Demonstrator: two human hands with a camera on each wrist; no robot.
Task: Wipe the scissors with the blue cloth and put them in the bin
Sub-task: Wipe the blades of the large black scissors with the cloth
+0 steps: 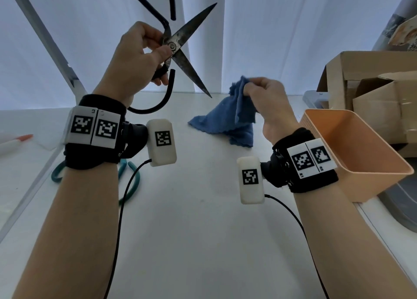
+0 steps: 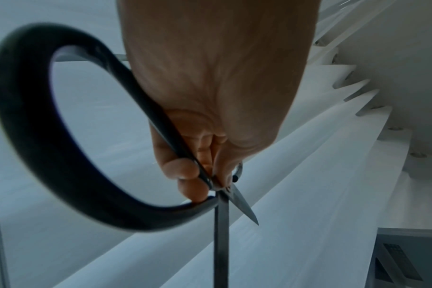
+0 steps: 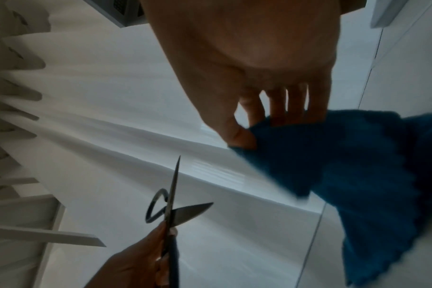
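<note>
Head view: left hand [image 1: 137,57] pinched scissors [image 1: 180,48] at pivot, blades spread, upper centre. Right hand [image 1: 268,100] pinched blue cloth [image 1: 223,120], apparently lifting it w/ lower edge on table [image 1: 203,219]. Bin [image 1: 352,145] at right.

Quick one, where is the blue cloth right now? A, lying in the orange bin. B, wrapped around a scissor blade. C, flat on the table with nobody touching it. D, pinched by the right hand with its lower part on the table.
D: the right hand pinches the cloth at its top, its lower folds lie on the table, apart from the open scissors.
</note>
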